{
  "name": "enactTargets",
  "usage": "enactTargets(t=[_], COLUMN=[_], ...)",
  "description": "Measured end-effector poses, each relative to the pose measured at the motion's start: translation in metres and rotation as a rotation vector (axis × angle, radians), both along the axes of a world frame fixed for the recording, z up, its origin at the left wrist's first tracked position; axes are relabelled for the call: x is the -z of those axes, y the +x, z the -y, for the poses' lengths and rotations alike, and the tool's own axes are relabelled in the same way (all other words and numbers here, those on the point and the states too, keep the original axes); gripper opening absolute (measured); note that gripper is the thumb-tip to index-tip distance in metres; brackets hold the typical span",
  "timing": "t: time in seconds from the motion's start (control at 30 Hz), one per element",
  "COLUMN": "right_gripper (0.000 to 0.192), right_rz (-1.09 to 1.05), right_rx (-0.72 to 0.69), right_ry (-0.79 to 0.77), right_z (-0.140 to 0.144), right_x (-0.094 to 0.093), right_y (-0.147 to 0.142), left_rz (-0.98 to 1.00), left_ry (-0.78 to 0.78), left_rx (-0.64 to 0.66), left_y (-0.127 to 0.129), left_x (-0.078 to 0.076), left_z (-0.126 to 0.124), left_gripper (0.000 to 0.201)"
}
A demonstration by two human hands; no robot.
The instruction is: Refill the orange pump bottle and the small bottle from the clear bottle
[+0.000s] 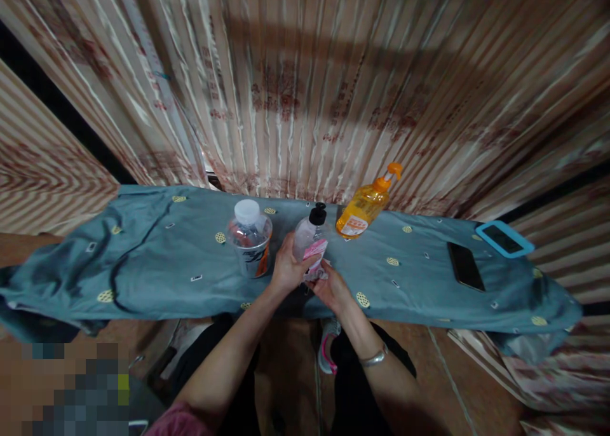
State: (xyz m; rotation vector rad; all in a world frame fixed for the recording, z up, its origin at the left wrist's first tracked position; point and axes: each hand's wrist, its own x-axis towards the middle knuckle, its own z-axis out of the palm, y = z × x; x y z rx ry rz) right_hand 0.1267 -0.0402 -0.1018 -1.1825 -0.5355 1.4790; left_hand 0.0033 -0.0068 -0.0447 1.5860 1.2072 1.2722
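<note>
In the head view, both hands met over the front edge of a bench covered by a blue cloth. The left hand was wrapped around a small clear bottle with a black cap and a pink label, fingers curled tight about its body. The right hand cupped the bottle's base from below, fingers partly closed; how firmly it pressed could not be told. The bottle leaned a little to the right, just beside a wide plastic jar with a white lid. Behind stood an orange pump bottle, and well apart to the right lay a dark phone and a blue-cased phone. The bottle looked light, thin-walled and smooth, probably slippery; the labelled middle seemed the surest place to hold.
</note>
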Motion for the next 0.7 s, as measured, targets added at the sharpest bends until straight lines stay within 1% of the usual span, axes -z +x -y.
enactTargets(t=[0.1,0.23,0.3,0.4,0.47,0.5,0.57,0.7], right_gripper=[0.032,0.036,0.037,0.043,0.05,0.052,0.052,0.044], right_rz=[0.04,0.216,0.338,0.497,0.555,0.569,0.565,0.429], right_rx=[0.033,0.098,0.133,0.171,0.179,0.177,0.163,0.103], right_ry=[-0.001,0.074,0.142,0.283,0.368,0.395,0.398,0.268], right_z=[0.003,0.004,0.005,0.009,0.013,0.015,0.016,0.011], right_x=[0.003,0.0,-0.008,-0.03,-0.043,-0.047,-0.047,-0.023], right_y=[0.0,-0.003,-0.005,-0.004,-0.003,-0.002,0.001,0.012], left_rz=[-0.03,-0.068,-0.069,-0.039,-0.007,0.008,0.036,0.043], left_ry=[0.019,-0.023,-0.055,-0.063,-0.062,-0.062,-0.059,-0.073], left_rx=[-0.005,-0.01,-0.007,0.013,0.028,0.032,0.026,0.005], left_y=[-0.001,0.0,0.003,0.009,0.013,0.014,0.013,0.004], left_x=[0.005,0.012,0.015,0.02,0.022,0.023,0.022,0.013], left_z=[-0.004,-0.007,-0.007,-0.005,-0.005,-0.006,-0.008,-0.011], left_gripper=[0.05,0.051,0.051,0.05,0.049,0.048,0.047,0.046])
